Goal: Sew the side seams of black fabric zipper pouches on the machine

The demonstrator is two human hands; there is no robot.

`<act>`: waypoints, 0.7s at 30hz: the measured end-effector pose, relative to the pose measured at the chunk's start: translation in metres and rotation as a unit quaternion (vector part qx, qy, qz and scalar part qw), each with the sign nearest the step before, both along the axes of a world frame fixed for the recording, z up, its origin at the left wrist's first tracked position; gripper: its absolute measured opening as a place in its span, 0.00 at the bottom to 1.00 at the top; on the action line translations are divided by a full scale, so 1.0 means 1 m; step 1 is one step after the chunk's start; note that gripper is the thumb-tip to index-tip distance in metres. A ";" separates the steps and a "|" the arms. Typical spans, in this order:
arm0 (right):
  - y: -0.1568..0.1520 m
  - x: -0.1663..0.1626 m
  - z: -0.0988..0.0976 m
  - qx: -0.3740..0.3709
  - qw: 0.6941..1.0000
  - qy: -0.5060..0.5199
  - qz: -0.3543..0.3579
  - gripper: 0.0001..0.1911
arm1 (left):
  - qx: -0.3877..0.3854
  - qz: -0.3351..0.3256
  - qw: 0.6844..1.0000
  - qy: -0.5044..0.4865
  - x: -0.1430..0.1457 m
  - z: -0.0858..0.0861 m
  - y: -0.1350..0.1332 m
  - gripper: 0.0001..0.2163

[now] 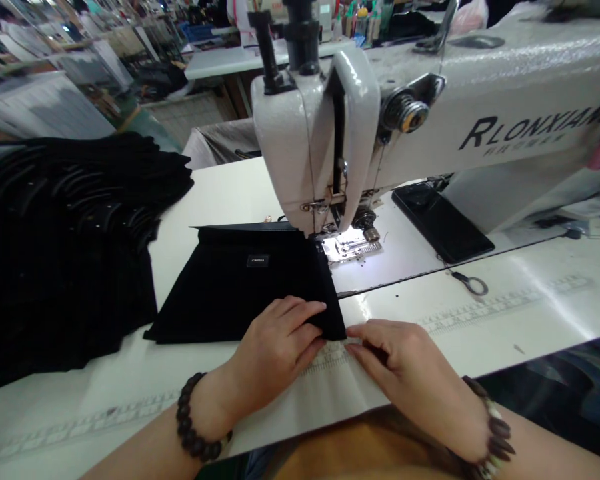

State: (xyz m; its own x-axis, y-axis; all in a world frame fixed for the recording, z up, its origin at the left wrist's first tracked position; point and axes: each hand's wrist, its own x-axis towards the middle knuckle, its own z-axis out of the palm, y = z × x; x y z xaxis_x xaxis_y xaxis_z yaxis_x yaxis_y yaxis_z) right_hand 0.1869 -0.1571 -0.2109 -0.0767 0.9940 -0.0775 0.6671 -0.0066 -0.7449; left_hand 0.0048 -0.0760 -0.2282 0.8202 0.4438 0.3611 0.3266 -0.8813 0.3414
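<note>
A flat black fabric piece [220,293] with a small label [258,261] lies on the white sewing table, its right edge by the lit presser foot [350,245] of a sewing machine [310,133]. My left hand [280,340] rests on the fabric near its front right corner, fingers stretched out and palm down. At that same corner, the thumb and forefinger of my right hand [405,360] close on the fabric's edge. The fabric's far right part is hidden behind the machine head.
A thick stack of black fabric pieces [65,240] lies at the left. Right of the needle are a black phone [443,223] and small thread snips [473,285]. A ruler scale [510,303] runs along the table front. Other worktables [230,63] stand behind.
</note>
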 end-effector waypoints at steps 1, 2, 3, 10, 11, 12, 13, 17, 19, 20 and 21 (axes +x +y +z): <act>-0.001 0.000 -0.001 0.003 1.000 -0.014 0.013 0.09 | -0.011 0.001 1.000 -0.004 0.000 0.001 0.000 0.07; -0.001 0.000 -0.001 0.006 0.999 -0.028 0.025 0.09 | -0.022 0.002 1.000 -0.009 0.000 0.001 0.001 0.07; -0.002 0.001 -0.002 0.008 0.999 -0.038 0.036 0.09 | -0.033 0.003 0.999 -0.014 0.000 0.003 0.001 0.06; 0.003 0.008 0.000 -0.019 0.993 -0.056 0.106 0.08 | -0.032 -0.001 0.999 -0.032 -0.002 0.015 0.009 0.07; 0.004 0.008 0.001 -0.024 0.992 -0.057 0.114 0.08 | -0.023 -0.004 0.999 -0.029 -0.002 0.017 0.009 0.08; 0.006 0.009 0.001 -0.026 0.990 -0.060 0.122 0.09 | -0.011 -0.012 1.000 -0.022 -0.002 0.018 0.009 0.09; 0.007 0.010 0.001 -0.026 0.989 -0.062 0.129 0.09 | 0.004 -0.023 1.000 -0.013 -0.002 0.018 0.009 0.10; 0.009 0.013 0.003 -0.025 0.983 -0.086 0.163 0.09 | 0.024 -0.030 0.999 0.027 -0.001 0.015 0.007 0.12; 0.008 0.015 0.003 -0.020 0.977 -0.109 0.181 0.08 | 0.024 -0.028 0.999 0.038 0.001 0.011 0.006 0.10; 0.008 0.016 0.002 -0.015 0.974 -0.122 0.188 0.08 | 0.029 -0.032 0.998 0.039 0.001 0.009 0.006 0.09; 0.006 0.017 0.002 -0.008 0.972 -0.133 0.194 0.08 | 0.038 -0.037 0.998 0.037 0.002 0.008 0.005 0.09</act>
